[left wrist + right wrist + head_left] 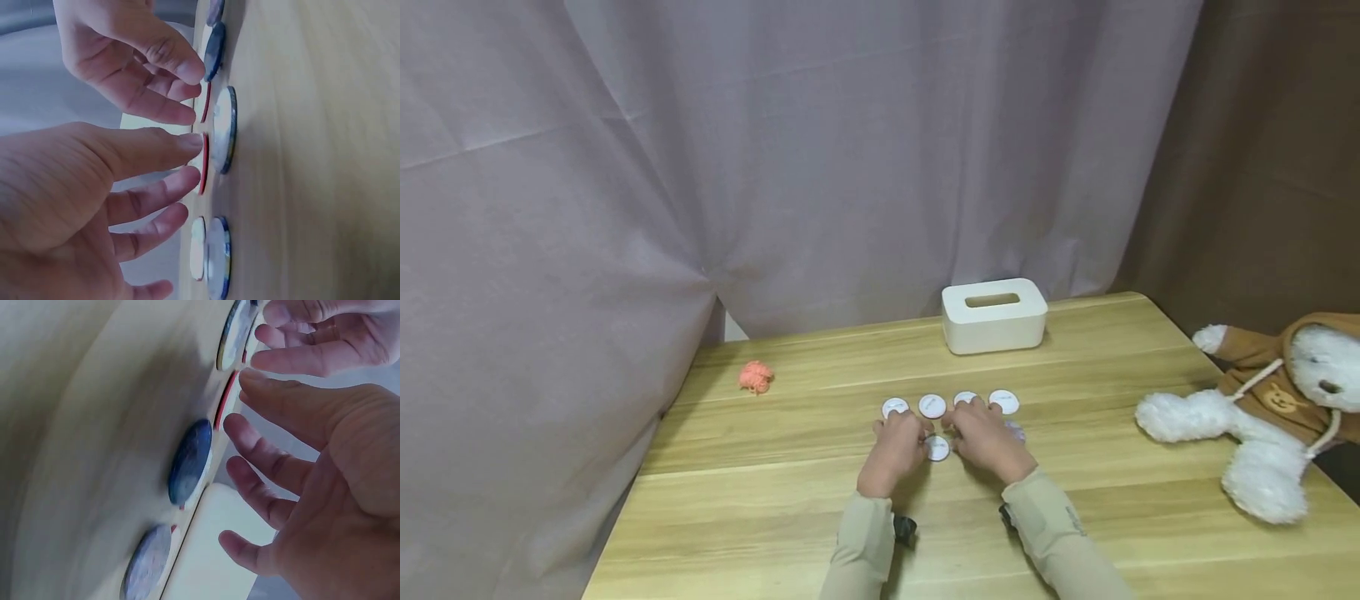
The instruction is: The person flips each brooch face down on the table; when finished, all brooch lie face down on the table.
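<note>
Several round pin badges lie flat on the table in two rows, most with pale backs and pins showing. My left hand hovers over the left of the rows, thumb and fingers parted and loosely bent. In the left wrist view its thumb overlaps a red-rimmed badge. My right hand mirrors it on the other side, fingers spread, with the thumb tip close to another red-rimmed badge. Between the hands lies a front-row badge. A dark blue badge and a purple badge sit beside the right hand.
Behind the badges stands a white tissue box. A ball of coral yarn lies at the back left. A white plush toy in a brown hoodie sits at the right edge. Grey curtain hangs behind the wooden table.
</note>
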`<state>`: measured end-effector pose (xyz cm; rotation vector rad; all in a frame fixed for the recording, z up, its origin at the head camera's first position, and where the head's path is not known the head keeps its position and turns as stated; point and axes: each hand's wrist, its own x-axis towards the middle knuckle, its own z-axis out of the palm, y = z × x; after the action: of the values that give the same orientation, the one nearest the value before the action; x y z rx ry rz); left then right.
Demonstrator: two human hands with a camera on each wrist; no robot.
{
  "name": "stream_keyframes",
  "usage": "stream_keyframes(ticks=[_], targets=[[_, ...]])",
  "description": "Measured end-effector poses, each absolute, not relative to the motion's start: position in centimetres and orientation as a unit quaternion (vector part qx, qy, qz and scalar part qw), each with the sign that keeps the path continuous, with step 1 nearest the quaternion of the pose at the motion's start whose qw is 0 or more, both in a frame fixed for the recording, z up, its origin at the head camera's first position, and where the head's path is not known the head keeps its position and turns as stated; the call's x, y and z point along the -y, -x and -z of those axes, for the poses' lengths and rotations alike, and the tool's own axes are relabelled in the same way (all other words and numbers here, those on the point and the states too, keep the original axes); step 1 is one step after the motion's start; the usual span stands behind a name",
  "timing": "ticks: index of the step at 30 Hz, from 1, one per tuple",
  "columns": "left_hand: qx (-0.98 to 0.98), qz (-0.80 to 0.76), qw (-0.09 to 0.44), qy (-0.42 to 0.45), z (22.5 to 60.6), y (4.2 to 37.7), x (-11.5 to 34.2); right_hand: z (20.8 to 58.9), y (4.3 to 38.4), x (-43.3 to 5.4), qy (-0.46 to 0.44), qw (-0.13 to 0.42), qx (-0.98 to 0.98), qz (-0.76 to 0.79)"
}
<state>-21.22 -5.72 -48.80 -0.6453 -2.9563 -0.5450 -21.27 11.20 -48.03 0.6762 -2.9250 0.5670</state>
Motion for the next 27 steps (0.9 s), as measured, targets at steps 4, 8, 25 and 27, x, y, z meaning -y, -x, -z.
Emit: stream_keyframes(ticks=[4,8,25,27], targets=[[0.958,0.193,0.037,0.209,48.4,21.3,5.2,47.7,21.2,-12.0,-0.213,0.031,0.958,-0.188],[0.955,0.205,0.023,0.212,48.3,21.5,4.6,47.6,21.1,-12.7,-0.204,0.02,0.962,-0.181],[0.95,0.185,0.028,0.249,49.0,21.9,1.2,48.2,20.6,-15.3,-0.202,0.057,0.961,-0.182],[0.95,0.187,0.025,0.249,49.2,21.8,1.2,48.5,20.7,-15.2,-0.206,0.058,0.959,-0.187]])
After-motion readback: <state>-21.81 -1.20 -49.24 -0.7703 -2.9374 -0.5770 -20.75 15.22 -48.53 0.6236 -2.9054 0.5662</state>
